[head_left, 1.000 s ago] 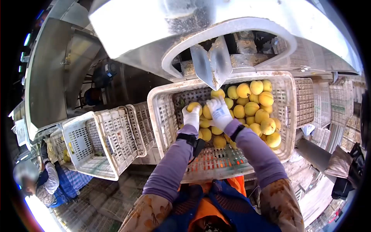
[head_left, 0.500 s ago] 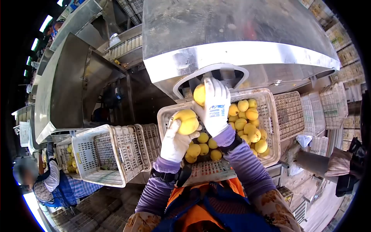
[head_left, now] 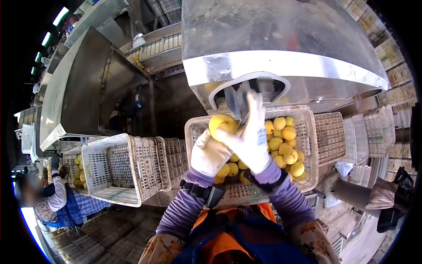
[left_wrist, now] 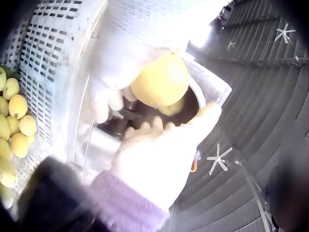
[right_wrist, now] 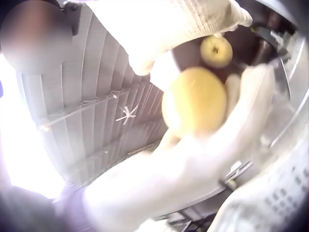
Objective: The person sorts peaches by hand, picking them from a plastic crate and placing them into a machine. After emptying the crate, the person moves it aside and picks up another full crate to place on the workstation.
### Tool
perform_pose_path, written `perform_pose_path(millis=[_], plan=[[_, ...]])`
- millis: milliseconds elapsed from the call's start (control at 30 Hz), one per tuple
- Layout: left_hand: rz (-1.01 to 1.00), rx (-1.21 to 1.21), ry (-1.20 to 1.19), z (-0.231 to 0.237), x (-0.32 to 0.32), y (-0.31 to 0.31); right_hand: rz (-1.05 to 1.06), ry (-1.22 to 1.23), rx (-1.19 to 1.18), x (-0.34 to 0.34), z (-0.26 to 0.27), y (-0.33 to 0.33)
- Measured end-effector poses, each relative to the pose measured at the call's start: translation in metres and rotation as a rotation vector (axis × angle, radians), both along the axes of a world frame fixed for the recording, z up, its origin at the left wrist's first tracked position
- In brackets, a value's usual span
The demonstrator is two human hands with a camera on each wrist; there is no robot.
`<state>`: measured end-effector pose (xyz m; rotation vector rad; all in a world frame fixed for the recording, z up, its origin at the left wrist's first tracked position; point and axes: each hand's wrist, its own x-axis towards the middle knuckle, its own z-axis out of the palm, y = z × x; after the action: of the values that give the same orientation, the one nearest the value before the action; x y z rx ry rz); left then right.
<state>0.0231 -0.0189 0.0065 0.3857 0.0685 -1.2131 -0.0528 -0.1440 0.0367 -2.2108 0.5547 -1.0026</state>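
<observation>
In the head view, a yellow fruit (head_left: 222, 125) is above the far left corner of a white plastic crate (head_left: 314, 154). The gloved right hand (head_left: 252, 136), blurred there, pinches it between thumb and fingers, as the right wrist view shows. The gloved left hand (head_left: 212, 154) lies loosely spread just beside the fruit; whether it touches cannot be told. A second fruit (right_wrist: 216, 50) shows beyond the hands, against the dark opening of a metal machine (head_left: 281, 35) standing over the crate's far edge. Many loose fruits (head_left: 288, 152) lie toward the crate's right edge, and stacked crates (head_left: 149, 169) stand beyond its left edge.
</observation>
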Motion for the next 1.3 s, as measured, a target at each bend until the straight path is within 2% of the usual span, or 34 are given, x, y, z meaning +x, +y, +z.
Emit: perform_pose_path(millis=[100,200,300,333,433,467,500,567,600,633,700,767,800,833,867,900,933,967,1000,1033,1100,1167,1233,1300], plan=[[0.060,-0.086,0.120,0.005,-0.016,-0.006,0.078,0.052,0.148,-0.017,-0.012,0.027],[0.137,0.178,-0.011,0.015,-0.008,-0.010,0.252,0.054,-0.041,-0.015,-0.011,0.008],[0.103,0.154,-0.211,0.017,-0.003,-0.006,0.125,-0.065,0.208,-0.019,-0.003,0.019],[0.083,0.076,-0.240,0.013,-0.001,-0.004,0.096,-0.032,0.437,-0.023,-0.005,0.025],[0.124,-0.026,-0.216,0.016,-0.002,-0.014,0.044,-0.030,0.338,-0.015,-0.007,0.023],[0.174,0.023,-0.207,0.025,-0.002,-0.019,-0.001,-0.076,0.257,-0.007,-0.012,0.019],[0.276,0.125,-0.322,0.028,-0.004,-0.023,-0.109,-0.013,0.137,0.002,-0.021,0.011],[0.290,0.290,-0.390,0.003,-0.001,-0.012,-0.218,0.035,-0.080,0.025,-0.046,-0.014],[0.270,0.458,-0.413,-0.014,0.000,-0.004,-0.254,0.060,-0.134,0.043,-0.063,-0.034],[0.213,0.638,-0.483,-0.034,-0.002,0.002,-0.289,0.092,-0.183,0.059,-0.078,-0.050],[0.052,0.922,-0.570,-0.057,-0.007,0.007,-0.254,0.203,-0.097,0.081,-0.066,-0.066],[-0.115,1.185,-0.819,-0.150,-0.009,0.016,-0.241,0.203,-0.276,0.081,-0.045,-0.073],[-0.319,1.335,-1.132,-0.155,-0.014,0.011,-0.352,0.318,-0.465,0.081,-0.066,-0.080],[-0.535,1.503,-1.434,-0.159,-0.017,0.011,-0.066,0.139,0.093,0.056,-0.011,-0.068],[-0.646,1.557,-1.404,-0.170,-0.023,0.012,-0.121,0.049,0.076,0.045,0.005,-0.053],[-0.808,1.541,-1.590,-0.176,-0.035,0.020,-0.220,-0.287,-0.035,0.041,-0.025,-0.033],[-1.012,1.540,-1.519,-0.177,-0.042,0.022,-0.196,-0.206,0.212,0.017,-0.060,-0.011],[-1.194,1.503,-1.425,-0.181,-0.050,0.021,-0.122,0.058,-0.026,-0.013,-0.094,-0.002],[-1.374,1.451,-1.330,-0.186,-0.056,0.018,-0.019,0.240,0.270,-0.036,-0.140,0.009],[-1.328,1.503,-1.535,-0.214,-0.078,0.021,0.028,0.401,0.435,-0.044,-0.163,0.017],[-1.373,1.561,-1.619,-0.252,-0.093,0.016,-0.033,0.637,0.441,-0.045,-0.227,0.022],[-1.364,1.592,-1.615,-0.266,-0.098,0.013,-0.093,0.929,0.538,-0.037,-0.305,0.015],[-1.276,1.516,-1.487,-0.236,-0.081,0.016,0.037,0.963,0.702,-0.017,-0.349,0.015],[-1.145,1.530,-1.303,-0.229,-0.070,0.021,-0.056,1.014,0.601,0.005,-0.352,0.027]])
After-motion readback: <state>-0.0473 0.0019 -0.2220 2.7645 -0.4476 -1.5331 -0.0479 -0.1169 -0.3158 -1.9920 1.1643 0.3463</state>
